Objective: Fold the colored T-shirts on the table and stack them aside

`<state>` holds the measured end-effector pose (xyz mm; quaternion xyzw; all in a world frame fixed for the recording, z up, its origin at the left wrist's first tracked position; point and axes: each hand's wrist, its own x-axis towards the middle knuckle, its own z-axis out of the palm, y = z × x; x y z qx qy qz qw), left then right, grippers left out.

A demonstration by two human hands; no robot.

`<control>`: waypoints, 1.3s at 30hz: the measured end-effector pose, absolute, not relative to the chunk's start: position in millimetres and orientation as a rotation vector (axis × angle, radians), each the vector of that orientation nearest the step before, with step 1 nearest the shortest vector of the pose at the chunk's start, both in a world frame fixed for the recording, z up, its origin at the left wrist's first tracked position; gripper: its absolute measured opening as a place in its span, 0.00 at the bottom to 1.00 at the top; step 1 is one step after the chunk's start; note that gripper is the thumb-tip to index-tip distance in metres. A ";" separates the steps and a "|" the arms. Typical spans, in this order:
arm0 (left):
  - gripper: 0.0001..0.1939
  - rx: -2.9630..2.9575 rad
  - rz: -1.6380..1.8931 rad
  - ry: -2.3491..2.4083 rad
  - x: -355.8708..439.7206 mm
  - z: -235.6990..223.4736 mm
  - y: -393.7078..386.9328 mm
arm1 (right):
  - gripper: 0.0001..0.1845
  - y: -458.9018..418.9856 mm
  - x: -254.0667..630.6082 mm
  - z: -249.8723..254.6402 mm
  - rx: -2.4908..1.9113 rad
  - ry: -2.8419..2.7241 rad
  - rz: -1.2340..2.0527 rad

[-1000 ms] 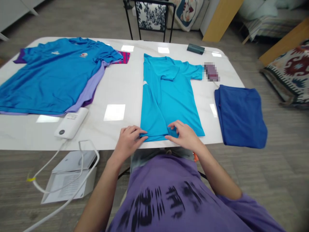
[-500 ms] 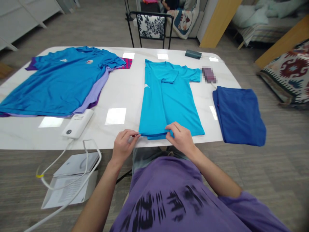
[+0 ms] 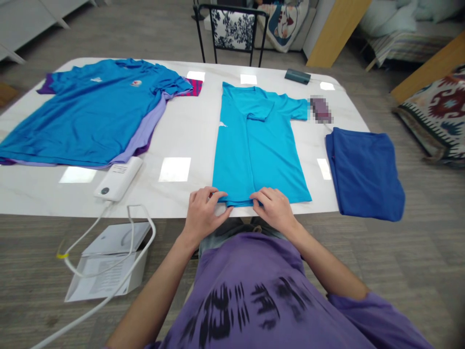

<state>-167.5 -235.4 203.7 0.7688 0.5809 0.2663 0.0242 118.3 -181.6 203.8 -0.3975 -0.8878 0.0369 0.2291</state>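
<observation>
A turquoise T-shirt [image 3: 271, 150] lies on the white table, its left side folded inward with that sleeve lying across the chest. My left hand [image 3: 203, 213] is at the left part of its bottom hem, thumb below and fingertips above the cloth edge. Close beside it, my right hand [image 3: 274, 208] pinches the hem near the fold line, thumb under and fingers curled over. The layered hem edge shows between the two hands. The fingertips partly cover the cloth they hold.
Blue T-shirt [image 3: 98, 116] lies spread over purple and red garments at left. White power bank [image 3: 119, 179] with a cable sits near the table's [image 3: 174, 198] front edge. Folded dark blue garment [image 3: 365, 174] overhangs at right. Dark case [image 3: 298, 76] and pixelated object [image 3: 320, 110] lie behind. Chair [image 3: 232, 31] stands opposite.
My left hand has moved right along the hem from the shirt's left corner, closer to my right hand. The right hand stays at about the same spot. The view has shifted slightly.
</observation>
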 end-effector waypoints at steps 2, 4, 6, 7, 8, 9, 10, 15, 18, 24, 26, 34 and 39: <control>0.13 2.374 0.801 1.798 -162.8 204.1 -234.4 | 0.09 -180.9 118.7 203.6 -1.081 -2.434 0.106; 0.07 2.377 0.795 1.807 -161.1 203.9 -235.1 | 0.08 -180.3 119.2 204.1 -1.078 -2.417 0.111; 0.03 2.371 0.824 1.828 -161.2 203.5 -237.5 | 0.08 -179.8 120.3 204.8 -1.080 -2.397 0.119; 0.03 2.361 0.849 1.837 -161.5 203.3 -239.1 | 0.08 -179.5 121.0 205.1 -1.080 -2.388 0.127; 0.04 2.344 0.881 1.847 -161.8 203.0 -240.8 | 0.07 -179.3 121.9 205.3 -1.078 -2.381 0.138; 0.03 2.319 0.923 1.861 -162.0 202.8 -242.4 | 0.07 -179.1 123.0 205.4 -1.075 -2.374 0.151; 0.03 2.291 0.972 1.880 -162.0 202.6 -243.8 | 0.07 -179.0 124.0 205.4 -1.071 -2.368 0.164; 0.04 2.202 1.197 1.989 -161.0 200.0 -247.1 | 0.05 -179.0 124.2 205.7 -1.050 -2.345 0.206; 0.05 2.221 1.182 1.977 -160.6 196.1 -247.2 | 0.06 -178.8 116.8 205.5 -1.084 -2.352 0.211; 0.05 2.129 1.194 2.047 -161.2 191.0 -249.9 | 0.04 -174.9 107.3 201.3 -1.127 -2.415 0.136; 0.05 2.042 1.169 2.101 -160.8 192.2 -251.8 | 0.04 -174.3 111.0 201.1 -1.105 -2.415 0.115; 0.05 1.832 1.041 2.221 -156.3 197.8 -260.5 | 0.05 -173.8 126.0 198.4 -1.036 -2.431 0.081; 0.05 1.877 0.988 2.175 -155.5 201.4 -261.2 | 0.04 -173.5 128.9 196.7 -1.081 -2.417 0.144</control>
